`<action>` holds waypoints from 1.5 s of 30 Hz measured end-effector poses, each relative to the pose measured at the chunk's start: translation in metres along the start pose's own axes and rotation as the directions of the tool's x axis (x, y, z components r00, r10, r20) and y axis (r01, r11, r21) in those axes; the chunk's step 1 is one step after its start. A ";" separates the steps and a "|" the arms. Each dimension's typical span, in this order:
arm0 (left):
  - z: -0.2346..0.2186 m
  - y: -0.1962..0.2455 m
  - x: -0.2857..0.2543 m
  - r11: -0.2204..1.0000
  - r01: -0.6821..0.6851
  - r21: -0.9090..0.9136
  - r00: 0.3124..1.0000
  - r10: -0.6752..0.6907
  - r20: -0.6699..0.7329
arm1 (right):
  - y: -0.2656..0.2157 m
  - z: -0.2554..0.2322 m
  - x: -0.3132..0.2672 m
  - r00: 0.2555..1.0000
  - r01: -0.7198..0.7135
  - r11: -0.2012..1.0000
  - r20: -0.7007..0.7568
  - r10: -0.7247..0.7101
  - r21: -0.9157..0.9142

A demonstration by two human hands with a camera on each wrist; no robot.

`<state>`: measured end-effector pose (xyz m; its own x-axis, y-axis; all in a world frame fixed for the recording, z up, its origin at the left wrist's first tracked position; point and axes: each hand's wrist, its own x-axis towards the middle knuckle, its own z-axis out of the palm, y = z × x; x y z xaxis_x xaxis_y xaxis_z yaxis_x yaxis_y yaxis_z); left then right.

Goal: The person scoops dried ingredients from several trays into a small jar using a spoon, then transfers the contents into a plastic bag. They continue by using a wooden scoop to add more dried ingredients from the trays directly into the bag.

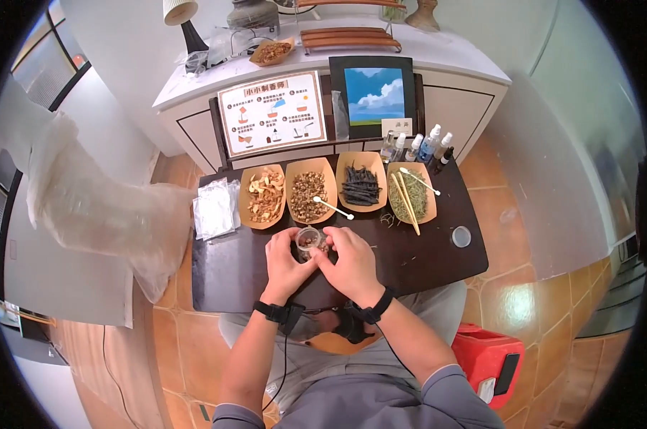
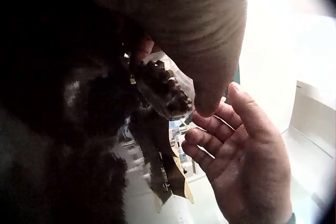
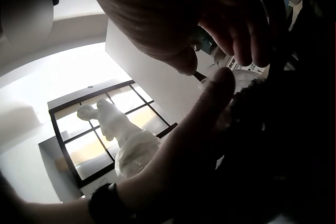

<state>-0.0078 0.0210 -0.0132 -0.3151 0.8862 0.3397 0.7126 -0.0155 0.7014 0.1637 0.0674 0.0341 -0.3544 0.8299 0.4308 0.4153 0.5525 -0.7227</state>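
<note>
A small clear plastic cup [image 1: 308, 237] with brown dried bits stands between both hands above the table's front edge. My left hand [image 1: 286, 263] grips it from the left, its fingers round the wall. From the right, my right hand [image 1: 350, 266] bends its fingers at the cup's side, thumb close to the left thumb. In the left wrist view the cup [image 2: 165, 90] looks tilted, its dark bits seen through the wall, and the right hand [image 2: 247, 155] shows its palm. The right wrist view is dark; the left hand [image 3: 189, 124] is lit below the cup.
Behind the hands are paper trays of yellowish slices [image 1: 265, 196], brown bits [image 1: 309, 194], dark sticks [image 1: 360, 184] and green herb [image 1: 409, 194]. Tongs [image 1: 405, 204] and small white spoons [image 1: 334, 208] lie across them. White packets [image 1: 216, 207], spray bottles [image 1: 428, 145] and a clear lid [image 1: 461, 237] stand around.
</note>
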 end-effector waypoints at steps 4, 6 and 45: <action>-0.003 0.003 0.002 0.999 -0.043 0.018 0.999 0.042 0.035 | 0.000 0.002 -0.002 1.000 -0.001 0.999 0.018 0.002 -0.054; -0.003 0.004 0.002 0.998 -0.061 0.022 0.997 0.060 0.050 | 0.002 0.003 -0.003 0.996 -0.055 0.991 0.068 0.063 -0.119; -0.009 0.009 0.004 0.993 -0.118 0.028 0.988 0.114 0.102 | 0.155 -0.229 0.072 0.933 -0.359 0.796 -0.224 0.284 -0.487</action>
<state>-0.0078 0.0202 0.0001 -0.1660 0.9212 0.3518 0.7622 -0.1065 0.6385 0.3944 0.2302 0.0766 -0.0254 0.9479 0.3177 0.8657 0.1798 -0.4672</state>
